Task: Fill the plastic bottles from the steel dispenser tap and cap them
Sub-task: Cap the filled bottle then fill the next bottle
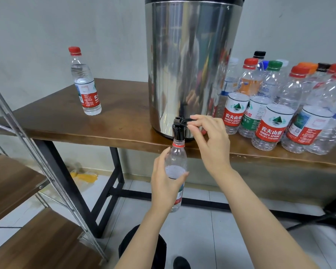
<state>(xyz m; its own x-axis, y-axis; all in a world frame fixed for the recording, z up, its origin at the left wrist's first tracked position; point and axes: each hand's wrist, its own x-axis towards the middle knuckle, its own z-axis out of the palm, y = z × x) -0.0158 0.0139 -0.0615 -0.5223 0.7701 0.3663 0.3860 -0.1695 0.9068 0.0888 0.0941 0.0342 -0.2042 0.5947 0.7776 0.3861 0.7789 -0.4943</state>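
Observation:
A tall steel dispenser (190,61) stands on the wooden table (124,105) with its black tap (178,129) over the front edge. My left hand (164,181) grips an uncapped plastic bottle (176,158) by its body and holds its mouth right under the tap. Frothy water inside the bottle reaches up to its shoulder. My right hand (208,138) pinches the black tap lever (188,120) between thumb and fingers. A filled bottle with a red cap (84,82) stands on the table at the left.
Several capped, empty-looking bottles (279,105) crowd the table right of the dispenser. A metal-framed shelf with wooden boards (27,191) stands at lower left. Black table legs (105,191) and cables (334,220) lie on the tiled floor below.

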